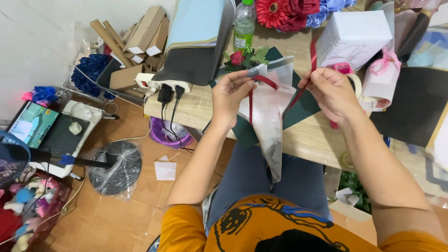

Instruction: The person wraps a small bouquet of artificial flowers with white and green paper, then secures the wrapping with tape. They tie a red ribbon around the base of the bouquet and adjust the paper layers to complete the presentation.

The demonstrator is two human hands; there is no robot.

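Wooden floor (pixel 116 210) at left, cluttered; wooden table (pixel 312 135) at centre-right, seen from above by a seated person.

Left to right:

1. Floor zone. Laptop (pixel 39 128) open, screen lit. Fan base (pixel 116 165) wrapped in clear plastic. Blue flowers (pixel 91 70) in a heap, cardboard tubes and boxes (pixel 140 32) near the wall.
2. Table edge. Power strip (pixel 161 84) w/ two black plugs, cables hanging down. Paper sheets (pixel 198 35), pale blue and dark, leaning behind it. Green bottle (pixel 243 23) upright.
3. Work zone. Bouquet (pixel 268 107): a red rose w/ greenery, wrapped in clear film and dark green paper, lying at the table's near edge, stem end overhanging toward the lap.
4. Left hand (pixel 231 95): thumb and fingers closed in a pinch on one end of the ribbon (pixel 261 80), dark red, at the neck of the bouquet.
5. Right hand (pixel 332 91): fingers pinched on the other ribbon run, which rises up past the white box (pixel 357 35). Hands well apart; ribbon taut between them, across the wrap.
6. Right zone. Tape roll (pixel 357 84) just behind the right hand. Small white wrap w/ pink bow (pixel 385 65). Red and blue flowers (pixel 298 11) at the far edge.

Status (judged): wrap done, film and paper in place. Ribbon laid round the neck, apparently no knot or bow yet. Remaining: tie off and trim.
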